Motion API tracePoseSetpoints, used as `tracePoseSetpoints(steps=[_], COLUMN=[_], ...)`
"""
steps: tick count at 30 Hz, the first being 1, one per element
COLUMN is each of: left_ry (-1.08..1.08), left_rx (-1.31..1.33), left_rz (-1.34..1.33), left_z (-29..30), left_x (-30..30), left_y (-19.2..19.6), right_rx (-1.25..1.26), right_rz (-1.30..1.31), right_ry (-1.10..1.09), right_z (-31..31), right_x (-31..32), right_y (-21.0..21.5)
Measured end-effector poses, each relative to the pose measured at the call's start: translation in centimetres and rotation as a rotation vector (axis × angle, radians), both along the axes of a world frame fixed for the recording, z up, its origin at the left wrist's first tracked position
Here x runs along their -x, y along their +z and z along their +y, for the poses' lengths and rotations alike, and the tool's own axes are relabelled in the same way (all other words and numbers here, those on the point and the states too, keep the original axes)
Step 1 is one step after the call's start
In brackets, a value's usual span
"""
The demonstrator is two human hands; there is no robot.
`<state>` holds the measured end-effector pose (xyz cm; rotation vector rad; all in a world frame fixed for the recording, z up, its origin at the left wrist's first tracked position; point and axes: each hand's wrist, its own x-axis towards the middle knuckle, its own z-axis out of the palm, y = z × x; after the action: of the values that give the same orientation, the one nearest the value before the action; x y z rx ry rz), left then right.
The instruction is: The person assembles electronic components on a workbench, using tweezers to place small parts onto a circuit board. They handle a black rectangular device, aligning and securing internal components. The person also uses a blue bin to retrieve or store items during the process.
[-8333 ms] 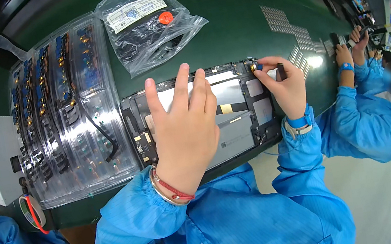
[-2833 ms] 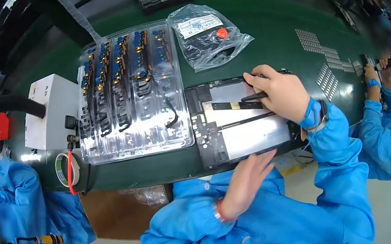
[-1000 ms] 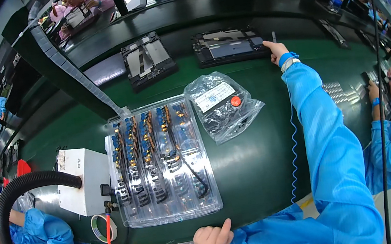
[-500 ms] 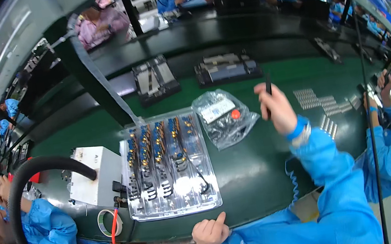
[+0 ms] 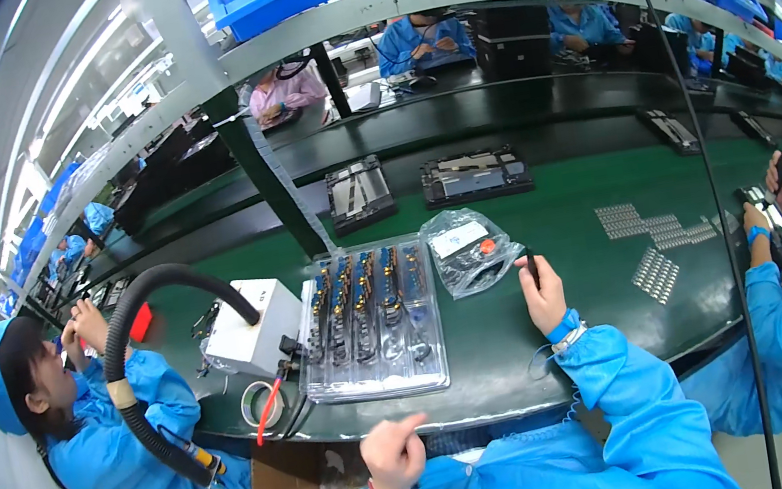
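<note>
My right hand (image 5: 544, 294) is closed around a slim black pen-shaped tool (image 5: 532, 268), held upright just beyond the table's front edge. Its exact kind is too small to tell. My left hand (image 5: 394, 454) hangs in front of the table edge, its index finger stretched to the right and the other fingers curled, with nothing visible in it. A clear plastic tray (image 5: 436, 364) lies before me, holding rows of small cable parts (image 5: 359, 300) with blue, gold and black ends. To its right, near my right hand, rests a clear plastic bag (image 5: 475, 267) with a white label and a red dot.
A white box (image 5: 257, 330) with a black hose (image 5: 133, 313) stands left of the tray, beside a tape roll (image 5: 261, 406). Opened devices (image 5: 475, 176) lie farther back. Small metal parts (image 5: 657, 276) are at right. Co-workers sit on both sides; a metal frame crosses above.
The view has tilted up. My right hand, with the black tool, has drawn back nearer to me from past the plastic bag. My left hand's index finger now points right.
</note>
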<state>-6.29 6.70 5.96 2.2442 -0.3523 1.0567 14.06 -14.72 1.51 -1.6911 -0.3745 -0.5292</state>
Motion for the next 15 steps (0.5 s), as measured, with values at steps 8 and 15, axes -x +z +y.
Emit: tracePoseSetpoints(steps=[8, 15], left_ry=[0.077, 0.359], left_rx=[-0.219, -0.455], left_rz=[-0.365, -0.508], left_z=[0.7, 5.3], left_x=[-13.5, -26.0], left_y=[22.0, 29.8], right_rx=[-0.037, -0.035], right_rz=[0.031, 0.182], right_ry=[0.028, 0.091], right_z=[-0.5, 0.1], right_x=[-1.5, -1.9], right_y=[-1.1, -0.9])
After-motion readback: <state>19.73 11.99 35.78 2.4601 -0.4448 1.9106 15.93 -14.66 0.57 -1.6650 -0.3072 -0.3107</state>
